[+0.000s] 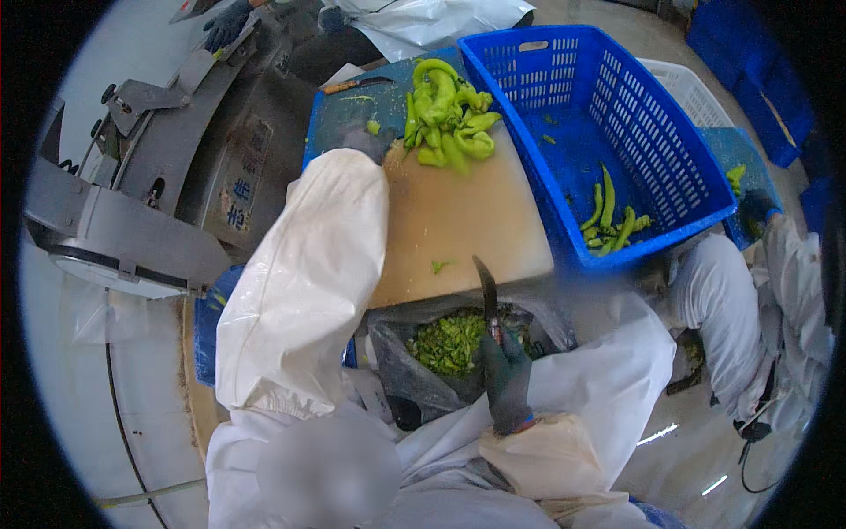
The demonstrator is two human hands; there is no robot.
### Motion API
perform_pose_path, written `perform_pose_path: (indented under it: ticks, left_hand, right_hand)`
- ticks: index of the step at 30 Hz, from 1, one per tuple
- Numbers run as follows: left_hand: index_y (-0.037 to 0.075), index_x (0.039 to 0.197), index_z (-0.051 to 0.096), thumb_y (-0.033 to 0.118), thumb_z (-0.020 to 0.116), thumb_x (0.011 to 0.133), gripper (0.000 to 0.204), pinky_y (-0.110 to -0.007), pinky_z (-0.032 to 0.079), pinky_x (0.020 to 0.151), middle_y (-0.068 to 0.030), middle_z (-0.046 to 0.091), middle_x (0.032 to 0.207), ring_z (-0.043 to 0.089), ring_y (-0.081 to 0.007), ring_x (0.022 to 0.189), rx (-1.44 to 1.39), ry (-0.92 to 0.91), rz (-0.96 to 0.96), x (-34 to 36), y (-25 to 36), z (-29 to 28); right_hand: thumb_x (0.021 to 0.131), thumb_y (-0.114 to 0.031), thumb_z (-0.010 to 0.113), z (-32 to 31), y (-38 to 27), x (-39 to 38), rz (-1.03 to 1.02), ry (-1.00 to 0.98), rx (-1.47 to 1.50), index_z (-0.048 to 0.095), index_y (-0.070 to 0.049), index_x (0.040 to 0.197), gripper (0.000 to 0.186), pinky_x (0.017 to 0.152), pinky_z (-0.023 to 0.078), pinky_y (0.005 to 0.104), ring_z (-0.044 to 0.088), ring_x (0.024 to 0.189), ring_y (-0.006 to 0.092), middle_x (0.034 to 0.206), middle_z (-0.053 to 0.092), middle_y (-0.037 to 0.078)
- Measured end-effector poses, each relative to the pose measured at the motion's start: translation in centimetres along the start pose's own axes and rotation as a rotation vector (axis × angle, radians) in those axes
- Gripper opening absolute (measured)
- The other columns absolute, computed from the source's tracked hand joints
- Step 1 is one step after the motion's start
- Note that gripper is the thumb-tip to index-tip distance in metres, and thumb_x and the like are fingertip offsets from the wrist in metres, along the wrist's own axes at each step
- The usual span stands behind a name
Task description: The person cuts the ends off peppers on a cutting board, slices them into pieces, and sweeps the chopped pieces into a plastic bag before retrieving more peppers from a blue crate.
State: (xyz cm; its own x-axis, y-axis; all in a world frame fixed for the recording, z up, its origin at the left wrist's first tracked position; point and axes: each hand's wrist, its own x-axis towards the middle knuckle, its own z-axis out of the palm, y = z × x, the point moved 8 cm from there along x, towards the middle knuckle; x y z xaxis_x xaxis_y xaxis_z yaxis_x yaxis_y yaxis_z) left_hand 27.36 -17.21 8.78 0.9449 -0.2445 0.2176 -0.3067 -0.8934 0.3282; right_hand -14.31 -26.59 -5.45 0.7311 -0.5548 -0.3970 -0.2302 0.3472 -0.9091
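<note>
My right hand (507, 388), in a dark glove, is closed around a knife (487, 291) with a curved dark blade pointing up and away. It hovers over an open plastic bag (388, 348) of green pepper trimmings (445, 342). My left arm reaches forward in a white sleeve. Its gloved hand (363, 141) is blurred at the far left of the cutting board (467, 229), close to a pile of long green peppers (449, 115); its fingers cannot be made out. A small green scrap (439, 265) lies near the board's front edge.
Right of the board stands a blue basket (608, 256) with several peppers inside. Another knife (357, 85) lies behind my left hand. Metal machinery (132, 212) fills the left side. A co-worker's gloved hand (758, 207) is at the right; another gloved hand (227, 25) is at far left.
</note>
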Motion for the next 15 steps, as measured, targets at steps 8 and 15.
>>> perform_pose_path:
  ticks: [8,15]
  left_hand:
    - [0.011,0.130,0.046,0.039,0.068,0.072,0.068,-0.043,0.042,0.094,-0.0242,0.055,0.118,0.053,-0.0386,0.109,-0.149,-0.028,0.109,5.4,0.7,10.0]
    - [0.008,0.113,0.057,0.022,0.061,0.081,0.035,-0.039,0.051,0.077,-0.0209,0.062,0.101,0.063,-0.0352,0.087,-0.457,0.014,0.229,5.2,5.0,11.1]
  right_hand:
    - [0.087,-0.020,0.055,1.2,0.5,0.9,0.050,0.021,0.028,0.058,-0.005,0.092,0.016,0.052,0.036,0.0233,0.045,0.059,0.0069,0.069,0.053,-0.001]
    - [0.090,-0.023,0.055,0.1,0.1,1.2,0.094,-0.003,0.029,0.059,-0.001,0.102,0.026,0.066,0.040,0.0259,0.049,0.074,0.0101,0.082,0.057,0.003]
